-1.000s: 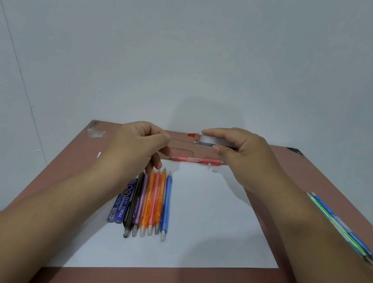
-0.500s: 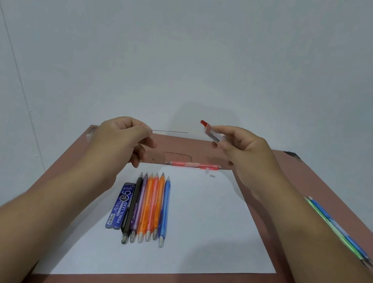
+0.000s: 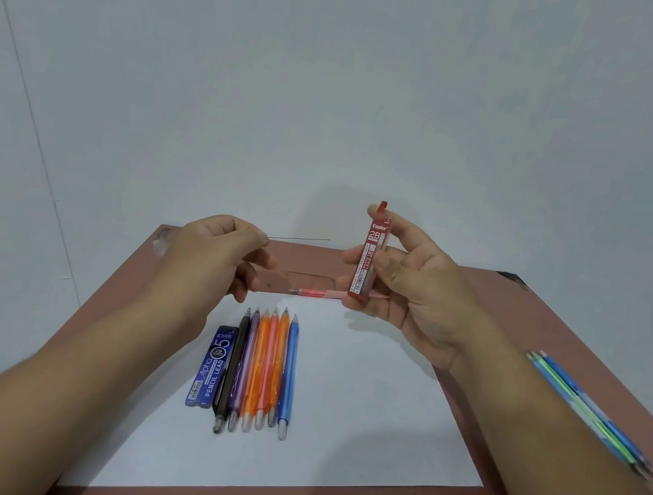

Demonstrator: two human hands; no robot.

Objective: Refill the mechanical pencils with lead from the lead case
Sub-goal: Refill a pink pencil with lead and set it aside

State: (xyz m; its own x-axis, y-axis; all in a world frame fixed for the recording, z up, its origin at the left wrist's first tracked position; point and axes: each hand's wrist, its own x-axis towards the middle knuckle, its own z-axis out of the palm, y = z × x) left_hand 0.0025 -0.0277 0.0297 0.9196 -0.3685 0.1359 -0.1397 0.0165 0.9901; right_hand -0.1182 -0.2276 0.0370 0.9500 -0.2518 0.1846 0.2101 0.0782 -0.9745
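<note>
- Pinching a single thin lead (image 3: 299,238) between thumb and forefinger of the left hand (image 3: 216,251), stick held roughly level and pointing toward the other hand, other fingers loosely curled.
- Gripped upright in the right hand (image 3: 407,287): red lead case (image 3: 369,259), fingers curled round it, red cap on top, up above the table.
- Readable on that case: "Faster" and "2B"; small print too tiny to make out.
- Lying flat on the white paper (image 3: 355,429): blue lead case (image 3: 213,367) marked "Alpha", "0.5", "PENCIL LEAD".
- Lined up just beside it: row of pencils (image 3: 260,371) — black, purple, three orange, one blue.
- Partly hidden behind the right hand: pink pencil (image 3: 312,293) at the paper's far edge.
- Off on the brown table (image 3: 554,331), well apart: bunch of blue and green pencils (image 3: 585,410), partly behind the right forearm.
</note>
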